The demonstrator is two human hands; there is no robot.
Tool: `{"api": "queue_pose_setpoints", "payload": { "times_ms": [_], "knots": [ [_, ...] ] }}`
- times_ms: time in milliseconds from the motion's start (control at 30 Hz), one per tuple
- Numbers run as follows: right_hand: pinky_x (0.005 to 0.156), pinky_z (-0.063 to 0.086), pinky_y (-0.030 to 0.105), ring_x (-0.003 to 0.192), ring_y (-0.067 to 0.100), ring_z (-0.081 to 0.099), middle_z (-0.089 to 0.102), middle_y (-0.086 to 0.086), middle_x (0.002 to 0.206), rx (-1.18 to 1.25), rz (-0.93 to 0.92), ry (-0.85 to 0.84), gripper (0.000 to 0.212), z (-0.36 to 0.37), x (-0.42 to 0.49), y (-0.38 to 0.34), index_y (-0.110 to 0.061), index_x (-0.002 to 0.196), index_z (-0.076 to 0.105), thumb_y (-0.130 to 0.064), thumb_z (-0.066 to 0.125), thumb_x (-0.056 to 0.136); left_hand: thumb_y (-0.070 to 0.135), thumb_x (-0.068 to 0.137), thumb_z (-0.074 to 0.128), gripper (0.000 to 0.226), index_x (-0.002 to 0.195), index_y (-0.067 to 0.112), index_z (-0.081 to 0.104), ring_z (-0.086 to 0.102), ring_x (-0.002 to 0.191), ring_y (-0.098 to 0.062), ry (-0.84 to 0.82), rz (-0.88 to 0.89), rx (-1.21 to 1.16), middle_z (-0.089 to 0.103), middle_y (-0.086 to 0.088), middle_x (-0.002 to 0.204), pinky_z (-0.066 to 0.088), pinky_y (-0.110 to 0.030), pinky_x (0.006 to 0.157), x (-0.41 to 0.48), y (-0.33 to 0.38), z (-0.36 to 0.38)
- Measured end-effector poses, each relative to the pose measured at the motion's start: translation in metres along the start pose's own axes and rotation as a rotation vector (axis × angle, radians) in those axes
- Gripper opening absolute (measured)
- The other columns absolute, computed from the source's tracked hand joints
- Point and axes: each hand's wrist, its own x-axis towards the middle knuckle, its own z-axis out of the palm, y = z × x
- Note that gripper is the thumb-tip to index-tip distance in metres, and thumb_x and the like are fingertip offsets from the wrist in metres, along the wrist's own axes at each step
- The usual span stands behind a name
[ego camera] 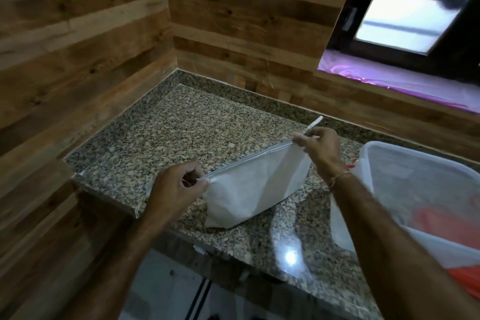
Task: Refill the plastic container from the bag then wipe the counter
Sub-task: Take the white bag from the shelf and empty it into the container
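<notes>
A white bag (255, 187) stands on the speckled granite counter (166, 138), its stitched top edge stretched taut. My left hand (176, 187) pinches the top edge at its left end. My right hand (318, 147) pinches the right end, where a white strip (315, 122) sticks up from the seam. A clear plastic container (420, 189) sits at the right, behind my right forearm, with something orange blurred inside it.
Wooden plank walls (78, 47) close off the counter's left and back sides. A dark-framed window (405, 8) with a purple-lit sill (389, 83) is at upper right. The counter's front edge (233, 249) runs diagonally, with a cabinet below.
</notes>
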Motion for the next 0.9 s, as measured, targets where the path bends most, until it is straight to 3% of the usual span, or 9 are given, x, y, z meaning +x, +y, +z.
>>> {"api": "queue_pose_setpoints", "payload": {
  "times_ms": [100, 200, 300, 400, 500, 633, 767, 833, 900],
  "knots": [
    [0.075, 0.060, 0.039, 0.081, 0.020, 0.071, 0.075, 0.006, 0.081, -0.030, -0.017, -0.004, 0.019, 0.003, 0.006, 0.003, -0.016, 0.069, 0.073, -0.023, 0.084, 0.084, 0.040, 0.087, 0.067, 0.017, 0.100, 0.029, 0.068, 0.067, 0.083, -0.017, -0.113, 0.063, 0.288, 0.072, 0.010, 0.092, 0.055, -0.035, 0.074, 0.026, 0.027, 0.007],
    [0.066, 0.052, 0.030, 0.073, 0.014, 0.064, 0.068, -0.003, 0.075, -0.052, -0.100, -0.001, 0.018, 0.011, 0.006, 0.005, -0.017, 0.070, 0.074, -0.021, 0.084, 0.083, 0.051, 0.092, 0.063, 0.045, 0.129, 0.024, 0.062, 0.069, 0.099, -0.025, -0.224, 0.120, 0.506, 0.073, 0.000, 0.110, 0.053, -0.036, 0.083, 0.061, 0.059, 0.042],
    [0.061, 0.048, 0.025, 0.069, 0.007, 0.060, 0.061, -0.013, 0.072, -0.086, -0.137, 0.027, 0.023, 0.003, 0.012, 0.007, -0.021, 0.065, 0.069, -0.019, 0.085, 0.081, 0.055, 0.095, 0.059, 0.038, 0.115, 0.023, 0.067, 0.070, 0.093, -0.027, -0.241, 0.131, 0.677, 0.074, -0.003, 0.098, 0.051, -0.033, 0.077, 0.090, 0.082, 0.079],
    [0.055, 0.055, 0.022, 0.063, 0.014, 0.067, 0.073, 0.006, 0.077, -0.013, -0.030, 0.079, 0.021, -0.019, 0.035, 0.016, -0.017, 0.068, 0.069, -0.014, 0.081, 0.085, 0.051, 0.098, 0.058, 0.032, 0.098, 0.022, 0.073, 0.071, 0.086, -0.021, -0.189, 0.185, 0.787, 0.075, 0.001, 0.088, 0.043, -0.027, 0.068, 0.092, 0.078, 0.088],
    [0.057, 0.062, 0.033, 0.060, 0.019, 0.067, 0.074, 0.018, 0.084, 0.111, 0.146, 0.188, 0.013, -0.042, 0.060, 0.023, -0.012, 0.080, 0.067, -0.008, 0.070, 0.092, 0.047, 0.097, 0.061, 0.026, 0.089, 0.024, 0.069, 0.071, 0.076, -0.019, -0.115, 0.227, 0.758, 0.074, 0.002, 0.079, 0.039, -0.027, 0.059, 0.074, 0.069, 0.083],
    [0.037, 0.041, 0.019, 0.065, 0.022, 0.066, 0.066, 0.016, 0.096, 0.278, 0.236, 0.063, 0.012, -0.034, 0.061, 0.036, -0.007, 0.102, 0.058, -0.019, 0.057, 0.103, 0.043, 0.092, 0.070, 0.019, 0.100, 0.027, 0.071, 0.071, 0.085, -0.019, -0.086, 0.044, 0.681, 0.076, 0.006, 0.090, 0.046, -0.028, 0.066, 0.051, 0.049, 0.064],
    [0.057, 0.047, 0.026, 0.082, 0.018, 0.062, 0.061, 0.004, 0.107, 0.458, 0.250, -0.129, 0.042, -0.013, 0.035, 0.057, -0.010, 0.126, 0.049, -0.041, 0.061, 0.101, 0.061, 0.081, 0.073, 0.051, 0.112, 0.020, 0.075, 0.071, 0.098, -0.018, -0.022, -0.239, 0.327, 0.076, -0.001, 0.113, 0.053, -0.030, 0.078, 0.014, -0.001, 0.031],
    [0.068, 0.048, 0.031, 0.087, 0.017, 0.059, 0.059, 0.002, 0.108, 0.487, 0.270, -0.132, 0.035, -0.005, 0.024, 0.064, -0.013, 0.126, 0.050, -0.035, 0.062, 0.101, 0.056, 0.079, 0.078, 0.052, 0.110, 0.014, 0.076, 0.072, 0.099, -0.020, 0.068, -0.355, 0.129, 0.076, -0.006, 0.111, 0.056, -0.032, 0.080, -0.003, -0.010, 0.032],
    [0.066, 0.046, 0.030, 0.084, 0.021, 0.055, 0.059, 0.004, 0.098, 0.489, 0.259, -0.088, 0.023, 0.001, 0.018, 0.072, -0.006, 0.118, 0.058, -0.024, 0.060, 0.103, 0.048, 0.081, 0.081, 0.047, 0.104, 0.008, 0.076, 0.073, 0.092, -0.025, 0.174, -0.437, -0.055, 0.076, -0.014, 0.105, 0.055, -0.034, 0.074, -0.012, -0.012, 0.041]
  ]
}}
